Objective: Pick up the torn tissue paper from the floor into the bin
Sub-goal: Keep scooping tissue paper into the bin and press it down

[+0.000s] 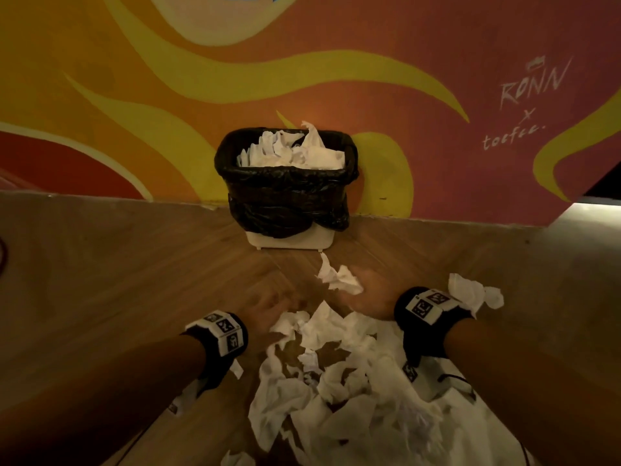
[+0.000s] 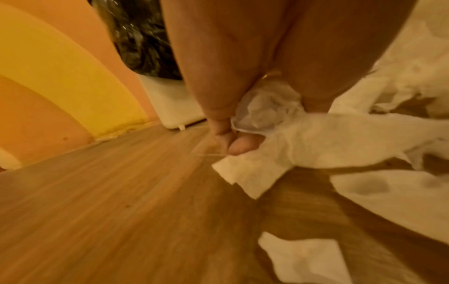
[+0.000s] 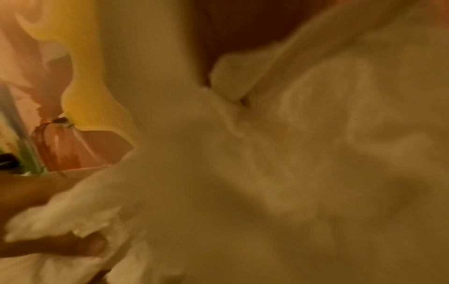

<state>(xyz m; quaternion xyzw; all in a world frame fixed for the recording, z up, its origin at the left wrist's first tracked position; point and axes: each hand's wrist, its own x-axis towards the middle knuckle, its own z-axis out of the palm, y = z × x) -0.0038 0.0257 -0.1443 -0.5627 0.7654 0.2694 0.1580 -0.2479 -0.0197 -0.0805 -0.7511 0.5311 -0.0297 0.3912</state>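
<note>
Tissue paper [image 1: 339,391] lies in a wide torn heap across the wooden floor [image 1: 117,280] in front of me, with more already mounded in the black-lined bin [image 1: 285,183] against the painted wall [image 1: 134,79]. Both my hands are at the far edge of the heap, near the bin. My right hand [image 1: 366,294] clutches a crumpled wad, which fills its wrist view. My left hand [image 2: 230,92] pinches a scrap [image 2: 303,142] between thumb and fingers. To do this well, I judge I should bunch each handful tight before lifting, since loose strips will trail and drop, then press it down into the nearly full bin.
</note>
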